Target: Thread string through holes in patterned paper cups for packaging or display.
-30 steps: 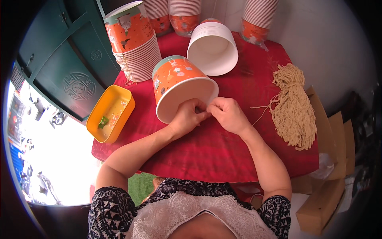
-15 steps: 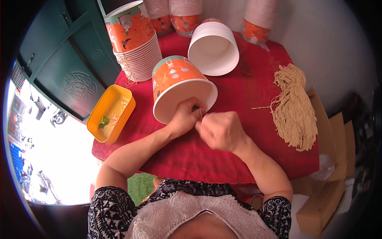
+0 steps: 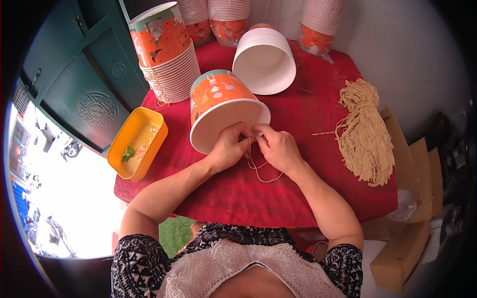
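An orange paper bucket (image 3: 223, 93) with a white rim lies on its side in front of me, its mouth turned toward me. At the lower right of that mouth, my left hand (image 3: 230, 145) is closed in a pinch on a thin beige string (image 3: 260, 179). My right hand (image 3: 280, 150) meets it there, thumb and fingers pinched together on the same string. A loop of the string hangs below both hands over the red cloth. The exact spot between the fingertips is partly hidden.
A yellow tub (image 3: 160, 133) with small scraps stands at the left. Behind it rises a stack of buckets (image 3: 171, 69) with string on its side. Another bucket stack (image 3: 266, 59) lies at the back. A bundle of beige strings (image 3: 367, 144) lies right, beside cardboard boxes (image 3: 400, 258).
My right hand, blurred and fist-like before, has moved slightly up and now pinches beside the left. The string loop now shows below the hands. The bucket has stayed nearly in place.
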`<action>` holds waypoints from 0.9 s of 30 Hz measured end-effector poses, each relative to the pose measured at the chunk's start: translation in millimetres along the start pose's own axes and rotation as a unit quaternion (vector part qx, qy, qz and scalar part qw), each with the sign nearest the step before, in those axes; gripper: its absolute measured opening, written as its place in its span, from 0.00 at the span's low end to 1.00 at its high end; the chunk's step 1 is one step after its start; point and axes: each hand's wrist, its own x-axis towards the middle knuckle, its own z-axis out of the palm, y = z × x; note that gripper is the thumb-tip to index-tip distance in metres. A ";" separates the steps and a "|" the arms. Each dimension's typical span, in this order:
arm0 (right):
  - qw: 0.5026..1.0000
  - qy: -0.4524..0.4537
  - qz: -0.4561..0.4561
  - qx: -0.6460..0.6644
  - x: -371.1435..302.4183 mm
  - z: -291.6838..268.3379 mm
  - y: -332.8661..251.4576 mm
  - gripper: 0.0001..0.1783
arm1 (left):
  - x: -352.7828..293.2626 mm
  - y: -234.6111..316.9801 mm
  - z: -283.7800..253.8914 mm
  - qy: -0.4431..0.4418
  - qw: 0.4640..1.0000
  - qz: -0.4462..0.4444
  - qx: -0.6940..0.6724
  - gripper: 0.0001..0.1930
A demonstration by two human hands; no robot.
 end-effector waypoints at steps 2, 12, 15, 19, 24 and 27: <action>1.000 0.001 -0.006 0.026 1.0 1.4 1.0 0.06 | -0.2 2.1 -0.5 -0.001 1.000 -0.008 0.002 0.01; 0.997 0.006 0.028 0.068 1.1 5.0 8.1 0.05 | 7.2 10.8 -2.7 -0.012 0.998 -0.056 0.036 0.05; 0.986 -0.022 0.065 0.153 1.9 1.8 5.2 0.05 | 8.4 6.3 -3.1 -0.003 0.998 -0.066 -0.007 0.05; 0.975 -0.040 0.058 0.209 1.1 -5.3 6.2 0.04 | 8.2 10.9 -2.4 0.005 0.996 -0.072 -0.050 0.04; 0.990 -0.039 -0.002 0.139 -0.1 -8.3 7.8 0.03 | 8.8 7.5 -5.3 -0.002 0.995 -0.082 -0.055 0.03; 0.990 -0.032 -0.037 0.133 0.2 -11.0 5.5 0.03 | 7.6 4.1 -5.3 0.003 0.995 -0.081 -0.058 0.03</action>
